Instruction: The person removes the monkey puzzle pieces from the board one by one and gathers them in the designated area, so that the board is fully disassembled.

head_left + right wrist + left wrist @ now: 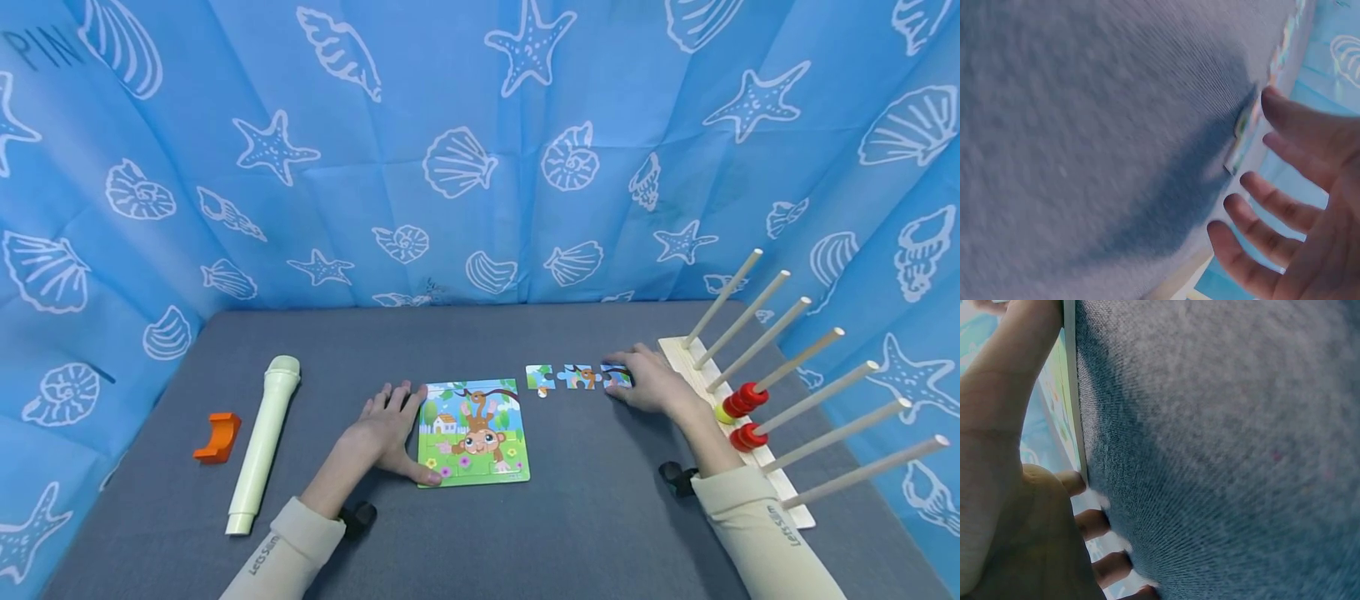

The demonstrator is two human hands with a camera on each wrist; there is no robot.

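A square jigsaw puzzle (472, 433) with a monkey picture and green border lies mid-table. My left hand (390, 433) rests at its left side, fingers spread, thumb along the lower left corner; in the left wrist view its fingertips reach down to the cloth beside the board's edge. To the upper right, three loose jigsaw pieces lie in a row: a left piece (539, 377), a middle piece (579, 377) and a right piece (612, 380). My right hand (651, 383) is at the right piece, thumb and forefinger by its edges, fingers loosely bent and apart in the right wrist view.
At the right stands a wooden peg rack (750, 433) with upright tilted rods, a few bearing red rings (746, 400) and a yellow ring (723, 414). On the left lie a pale green toy microphone (262, 450) and an orange curved block (219, 437). A blue curtain (480, 225) surrounds the grey table.
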